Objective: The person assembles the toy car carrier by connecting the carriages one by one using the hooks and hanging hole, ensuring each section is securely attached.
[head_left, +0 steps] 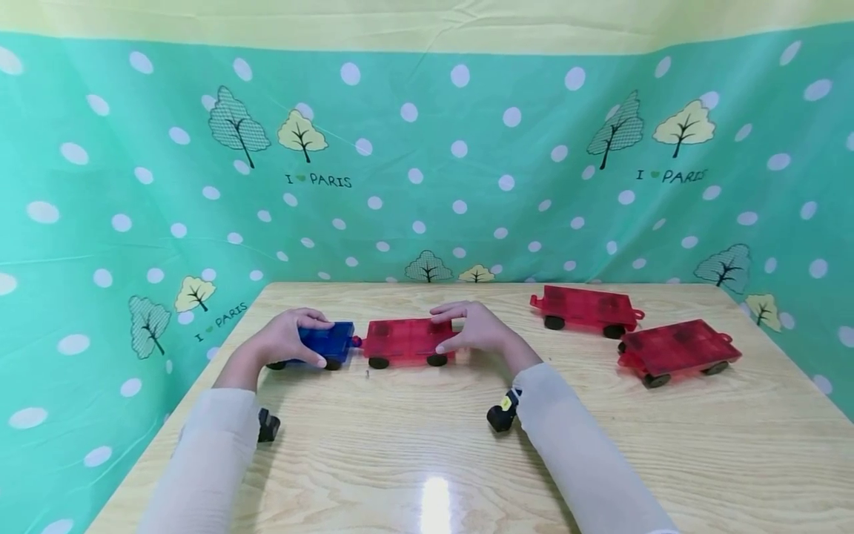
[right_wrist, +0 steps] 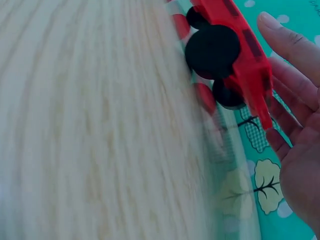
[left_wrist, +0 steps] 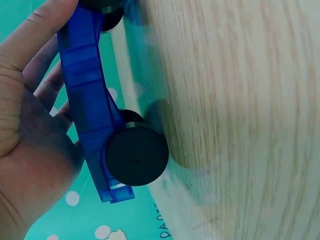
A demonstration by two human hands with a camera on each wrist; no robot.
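In the head view my left hand (head_left: 283,340) grips a blue toy wagon (head_left: 340,335), thumb on the near side and fingers over the far side. The left wrist view shows the blue wagon's side and black wheels (left_wrist: 137,156) low over the wood. A translucent red toy wagon (head_left: 403,340) stands end to end with it. Between them is a small red coupling (head_left: 356,342); whether it is hooked I cannot tell. My right hand (head_left: 477,328) is spread around the red wagon's right end. In the right wrist view its thumb (right_wrist: 287,37) stands off the wagon's side.
Two more red wagons stand at the right of the wooden table (head_left: 400,445): one towards the back (head_left: 587,308), another nearer (head_left: 680,348). Black wrist devices (head_left: 503,411) show at both sleeves. A green dotted cloth (head_left: 460,185) hangs behind the table.
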